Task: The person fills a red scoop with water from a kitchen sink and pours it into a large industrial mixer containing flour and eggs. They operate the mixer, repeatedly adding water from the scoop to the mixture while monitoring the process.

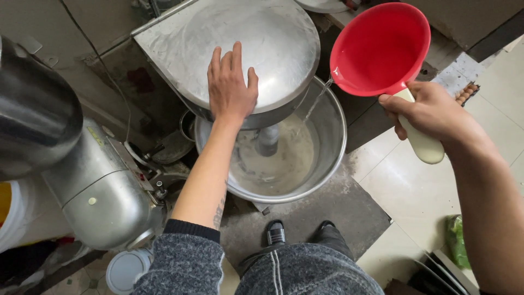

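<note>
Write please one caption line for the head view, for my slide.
Left hand rests flat on the mixer head while right hand tips a red scoop, pouring water into the steel bowl.

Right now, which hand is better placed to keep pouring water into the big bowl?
The right hand. It grips the red scoop, tilted over the mixer bowl. The left hand lies flat on the mixer's metal head.

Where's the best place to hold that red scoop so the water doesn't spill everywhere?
Probably by its pale handle, from the end away from the bowl, as the right hand does. The handle sticks straight out from the red scoop, so tilting it sends a thin stream into the mixing bowl.
</note>
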